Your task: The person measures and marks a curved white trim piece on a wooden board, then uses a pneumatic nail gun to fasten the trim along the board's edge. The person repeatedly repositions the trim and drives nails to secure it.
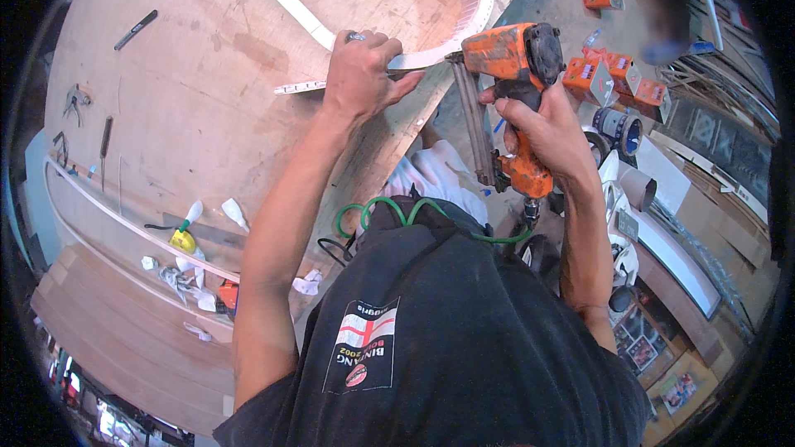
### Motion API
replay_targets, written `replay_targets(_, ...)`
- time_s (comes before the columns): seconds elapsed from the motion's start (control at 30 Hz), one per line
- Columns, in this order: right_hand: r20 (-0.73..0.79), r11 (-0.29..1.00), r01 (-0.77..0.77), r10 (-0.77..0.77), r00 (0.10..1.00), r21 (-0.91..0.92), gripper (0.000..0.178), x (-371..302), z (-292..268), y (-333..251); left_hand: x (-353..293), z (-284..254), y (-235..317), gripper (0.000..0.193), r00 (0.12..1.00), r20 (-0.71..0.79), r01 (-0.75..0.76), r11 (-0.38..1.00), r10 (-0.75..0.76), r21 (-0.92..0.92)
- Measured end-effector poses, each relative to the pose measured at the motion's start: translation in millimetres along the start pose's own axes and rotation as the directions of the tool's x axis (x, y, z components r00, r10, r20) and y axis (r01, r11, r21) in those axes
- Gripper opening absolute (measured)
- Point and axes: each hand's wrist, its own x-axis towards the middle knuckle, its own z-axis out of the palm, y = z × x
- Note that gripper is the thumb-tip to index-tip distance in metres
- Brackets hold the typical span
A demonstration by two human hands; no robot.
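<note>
My left hand (361,76) is closed over a curved white strip (290,2), pressing it down near the edge of the wooden worktable (190,66). The strip bends round in a loop whose inner side shows close-set ribs at the far end. Beside my left wrist, a short pale slotted piece (300,87) sticks out. In my right hand (542,126) is a worn orange nail gun (497,51), gripped by its handle. Its nose meets the strip's outer side just right of my left hand. A green coiled air hose (373,205) runs across my waist to the gun.
On the table lie a box cutter (136,30), pliers (76,104), a screwdriver (106,137) and a white-tipped yellow item (183,240) among crumpled scraps. Another curved white frame (124,219) stands at left. Orange boxes (586,81) and tape rolls (617,129) are at right.
</note>
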Motion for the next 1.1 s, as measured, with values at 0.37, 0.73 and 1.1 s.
replay_targets(0.37, -0.009, 0.999, -0.023, 0.023, 1.0, -0.032, 0.055, 1, 4, -1, 7, 18, 11, 0.056, 0.992, -0.127, 0.044, 0.975, -0.016, 0.217)
replay_targets(0.73, 0.006, 0.988, -0.031, 0.032, 0.999, -0.153, 0.051, 4, 3, -3, 6, 21, 12, 0.051, 0.995, -0.086, 0.063, 0.973, -0.045, 0.221)
replay_targets(1.1, -0.034, 0.998, -0.053, 0.055, 0.998, 0.045, 0.052, -9, 7, 0, 1, 14, 1, 0.034, 0.995, -0.08, -0.05, 0.993, 0.059, 0.107)
